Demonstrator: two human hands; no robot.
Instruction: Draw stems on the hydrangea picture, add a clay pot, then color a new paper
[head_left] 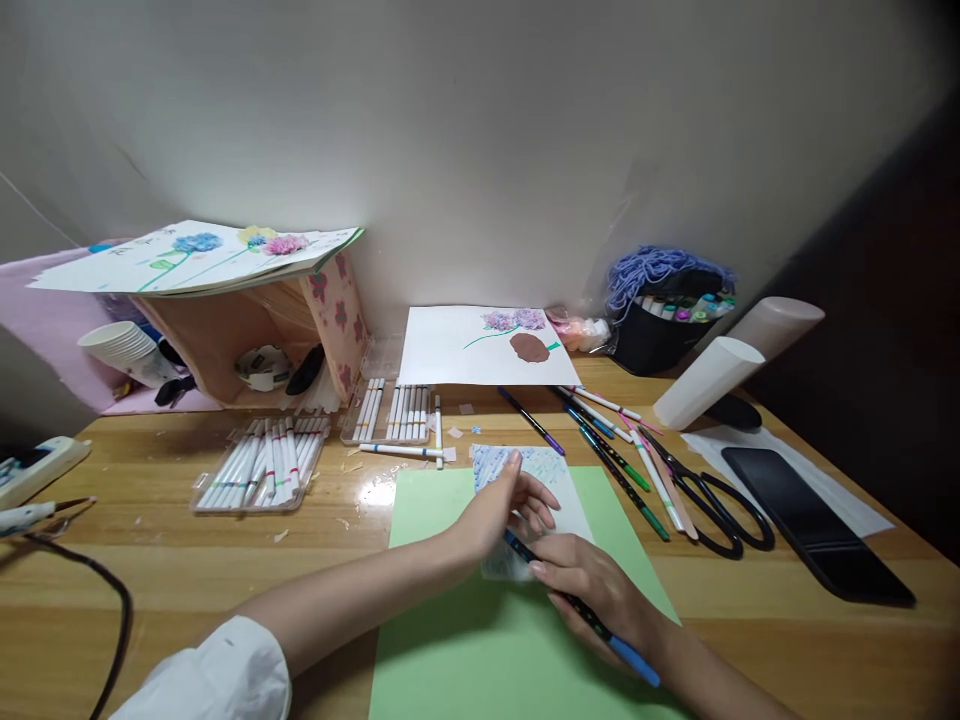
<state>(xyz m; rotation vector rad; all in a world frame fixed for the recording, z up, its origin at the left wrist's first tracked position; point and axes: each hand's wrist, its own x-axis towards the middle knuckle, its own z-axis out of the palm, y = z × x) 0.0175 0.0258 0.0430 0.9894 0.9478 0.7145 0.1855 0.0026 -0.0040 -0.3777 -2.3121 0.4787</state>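
Note:
My right hand [600, 590] is closed round a dark pen with a blue end [634, 660], its other end pointing up and left over a small white sheet [574, 500]. Blue and purple strokes cover the upper part of that sheet. My left hand [510, 505] is over the sheet's left part, fingers apart and slightly curled, with nothing seen in it. Beneath lies a large green sheet [450, 650]. Some of the small sheet is hidden by both hands.
Loose pens [622, 460], black-handled scissors [712, 500] and a phone [817, 520] lie to the right. Marker cases [259, 465] stand at the left. Behind are a flower drawing [450, 345], a black pen holder [652, 340] and a pink box [337, 320].

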